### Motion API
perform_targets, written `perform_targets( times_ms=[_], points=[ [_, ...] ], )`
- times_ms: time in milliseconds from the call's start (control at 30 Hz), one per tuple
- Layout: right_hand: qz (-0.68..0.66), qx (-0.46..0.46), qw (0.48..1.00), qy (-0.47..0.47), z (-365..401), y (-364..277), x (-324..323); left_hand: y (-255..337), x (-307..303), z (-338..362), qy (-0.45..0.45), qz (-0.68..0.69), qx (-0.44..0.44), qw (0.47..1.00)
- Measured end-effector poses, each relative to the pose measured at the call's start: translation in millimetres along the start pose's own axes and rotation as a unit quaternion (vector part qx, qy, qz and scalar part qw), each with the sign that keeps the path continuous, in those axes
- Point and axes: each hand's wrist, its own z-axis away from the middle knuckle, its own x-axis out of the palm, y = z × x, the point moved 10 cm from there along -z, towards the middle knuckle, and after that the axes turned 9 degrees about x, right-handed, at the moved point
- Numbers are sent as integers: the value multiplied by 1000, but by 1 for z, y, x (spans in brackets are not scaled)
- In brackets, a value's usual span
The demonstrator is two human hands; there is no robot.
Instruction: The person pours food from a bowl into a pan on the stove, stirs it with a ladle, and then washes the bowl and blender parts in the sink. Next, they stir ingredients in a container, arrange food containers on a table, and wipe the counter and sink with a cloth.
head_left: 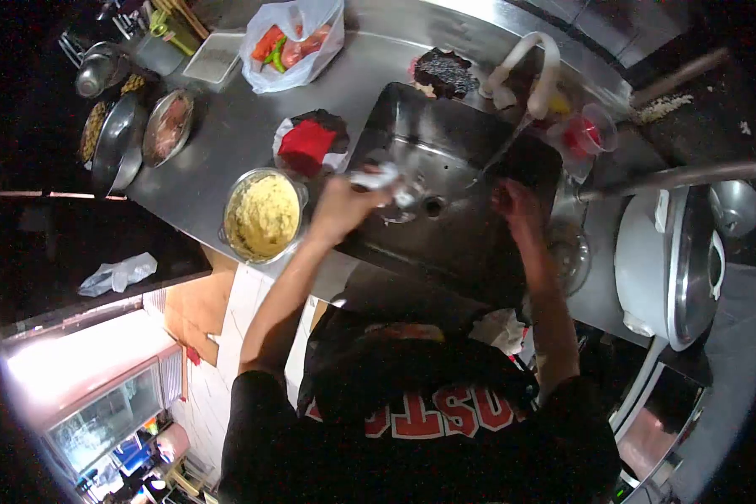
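My left hand [349, 208] reaches over the left side of the metal sink [445, 155], its fingers closed on a clear, whitish thing [386, 179] blurred by motion. Over the right side of the basin is my right hand [519, 208], its fingers dim and smeared. From the white curved tap [543, 77], a thin stream of water [502, 151] runs into the sink near my right hand. Left of my left hand stands a pot [229, 220] holding a yellow mash [265, 214]. Beside it lies a red, white and black packet [307, 144].
A white plastic bag [269, 76] of tomatoes and green peppers sits at the back. Metal bowls [122, 147] stand on the left. On the right are a clear cup [596, 126] with something red and a large white cooker [647, 244]. A dark, crumpled packet [445, 71] lies behind the sink.
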Motion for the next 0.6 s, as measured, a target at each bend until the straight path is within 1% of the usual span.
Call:
perform_targets(
  times_ms=[33,67,100,133,167,200,267,300,333,367,400,433,467,500,533,567,600],
  points=[
    [114,-130,981,-91,-34,-3,23,-12,30,-15,-18,-20,81,996],
    [174,-190,957,-135,-46,-1,35,-43,60,-29,-49,-55,59,996],
    [224,-253,925,-176,-55,2,47,-56,78,-41,-2,-87,111,990],
    [310,-275,895,-164,-52,-6,59,-81,104,-52,-44,-168,87,981],
    [393,-293,858,-153,-48,-16,73,-112,122,-61,-36,-185,39,981],
    [473,-307,814,-141,-43,-24,87,-116,135,-68,-39,-184,39,981],
    [620,-325,704,-118,-40,-27,103,-111,167,-76,-91,-142,92,981],
    [622,-322,704,-118,-40,-27,99,-103,169,-77,-59,-149,131,978],
    [442,-235,841,-206,-43,-26,90,-105,175,-80,-60,-146,129,979],
    [341,-183,888,-246,-44,-23,84,-98,175,-82,-30,-125,161,978],
    [233,-129,922,-279,-43,-23,81,-90,173,-81,-1,-105,192,976],
    [379,-193,870,-249,-31,-35,86,-96,179,-84,-1,-103,188,977],
    [513,-252,792,-213,-18,-46,93,-98,185,-89,-4,-77,204,976],
    [514,-251,792,-213,-8,-55,97,-99,189,-91,-8,-51,219,974],
    [498,-217,817,-193,-4,-62,95,-85,185,-91,-8,-51,218,975],
    [480,-182,841,-173,-4,-66,92,-84,191,-94,-59,-51,155,985],
    [479,-182,841,-173,-4,-67,91,-91,199,-94,-111,-51,90,988]
  ],
)
